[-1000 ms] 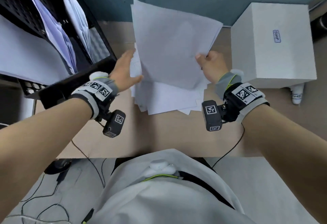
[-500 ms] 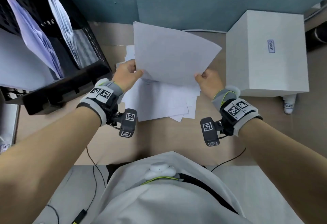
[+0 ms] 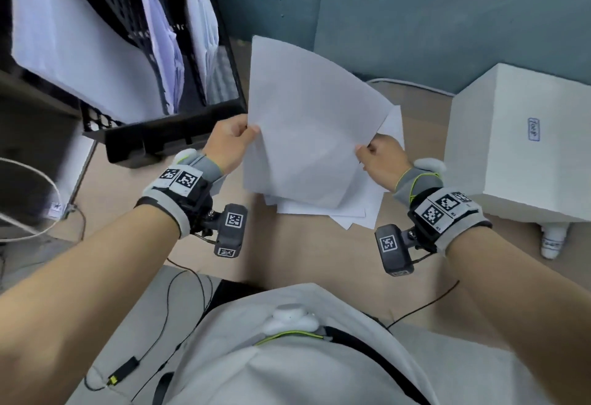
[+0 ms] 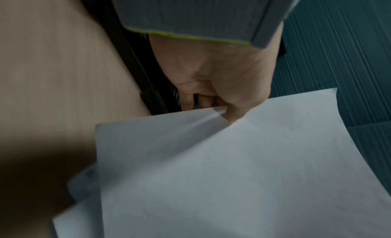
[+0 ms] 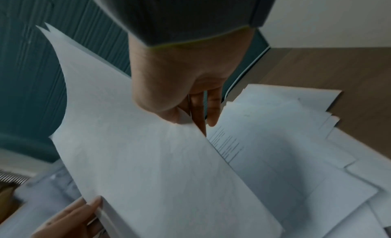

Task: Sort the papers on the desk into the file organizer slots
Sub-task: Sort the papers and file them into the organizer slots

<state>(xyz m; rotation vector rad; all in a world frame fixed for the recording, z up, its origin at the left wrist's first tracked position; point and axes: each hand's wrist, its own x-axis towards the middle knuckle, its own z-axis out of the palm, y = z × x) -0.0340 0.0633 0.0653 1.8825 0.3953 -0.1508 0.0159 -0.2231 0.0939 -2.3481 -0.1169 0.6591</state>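
Standing at far left on the worktop (image 3: 307,254), the black organizer (image 3: 179,136) has papers in its slots. Just right of it, the left hand (image 3: 228,142) pinches the left edge of a raised sheet (image 3: 307,136); the right hand (image 3: 380,156) pinches its right edge. Under it lies the pile (image 3: 348,212). A white box (image 3: 518,148) stands at right.

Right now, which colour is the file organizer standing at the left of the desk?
Black, with perforated mesh walls; the file organizer shows best in the head view.
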